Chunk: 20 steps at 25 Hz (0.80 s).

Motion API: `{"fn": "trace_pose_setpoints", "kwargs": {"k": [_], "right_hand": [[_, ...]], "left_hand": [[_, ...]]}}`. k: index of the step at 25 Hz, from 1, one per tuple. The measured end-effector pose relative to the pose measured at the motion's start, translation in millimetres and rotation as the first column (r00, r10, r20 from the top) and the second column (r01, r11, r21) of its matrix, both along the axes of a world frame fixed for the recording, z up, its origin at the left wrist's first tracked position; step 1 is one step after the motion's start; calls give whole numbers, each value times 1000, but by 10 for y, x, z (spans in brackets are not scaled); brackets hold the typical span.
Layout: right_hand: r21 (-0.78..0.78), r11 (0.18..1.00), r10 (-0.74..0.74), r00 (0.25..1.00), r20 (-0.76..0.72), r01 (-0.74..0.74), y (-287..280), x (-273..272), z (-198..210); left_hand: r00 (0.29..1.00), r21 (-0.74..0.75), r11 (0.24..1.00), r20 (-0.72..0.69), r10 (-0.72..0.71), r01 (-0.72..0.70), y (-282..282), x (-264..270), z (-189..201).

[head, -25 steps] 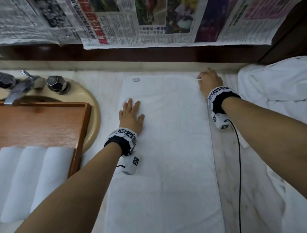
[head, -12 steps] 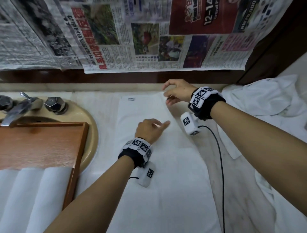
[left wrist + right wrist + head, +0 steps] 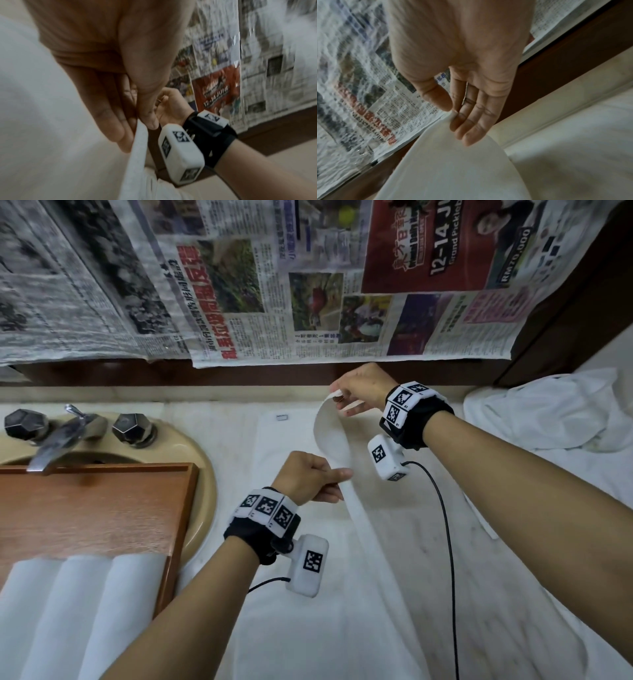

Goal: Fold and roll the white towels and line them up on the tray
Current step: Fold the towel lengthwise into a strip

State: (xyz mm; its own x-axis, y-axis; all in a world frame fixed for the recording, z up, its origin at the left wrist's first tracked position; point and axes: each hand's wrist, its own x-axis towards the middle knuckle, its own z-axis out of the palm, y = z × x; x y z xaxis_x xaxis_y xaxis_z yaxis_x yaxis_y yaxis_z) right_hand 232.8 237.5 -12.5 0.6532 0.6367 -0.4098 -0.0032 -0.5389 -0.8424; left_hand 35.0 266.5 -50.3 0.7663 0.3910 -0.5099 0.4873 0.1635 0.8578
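Both hands, left (image 3: 310, 475) and right (image 3: 359, 388), pinching towel (image 3: 329, 440) edge.

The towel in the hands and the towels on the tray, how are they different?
The towel on the counter lies spread out long and flat, while the towels on the tray are already rolled into tubes. The spread towel has its right edge lifted, pinched by the left hand and the right hand; nobody touches the three rolled ones. They sit side by side on the wooden tray. All are white.
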Motion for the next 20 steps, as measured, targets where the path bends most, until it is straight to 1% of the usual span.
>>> {"fn": "trace_pose_setpoints", "kwargs": {"k": [3,5,7,9,12,14,17,20], "right_hand": [[-29,998,68,986,155,-64,213,-83,-68],[-36,992,124,956,265,-119,387,-151,-155],[-91,977,213,897,387,-193,572,-228,-249],[-166,961,274,827,490,-220,767,-305,-391],[-229,942,334,777,534,-247,1004,-392,-694],[-268,925,377,743,553,-270,1079,-419,-903],[-336,896,440,677,590,-291,1121,-382,-1167],[-391,877,476,618,626,-279,1133,-298,-1301]], "left_hand": [[997,-20,997,2,74,-74,237,-137,35],[991,-36,990,-7,137,-137,361,-244,-27],[976,-44,975,-35,215,-217,462,-371,-149],[957,3,961,-90,276,-277,549,-503,-328],[923,128,939,-184,338,-319,644,-630,-624],[892,195,911,-209,402,-364,666,-648,-800],[873,299,868,-169,457,-396,678,-644,-989],[863,397,820,-120,491,-412,709,-596,-1047]]}}
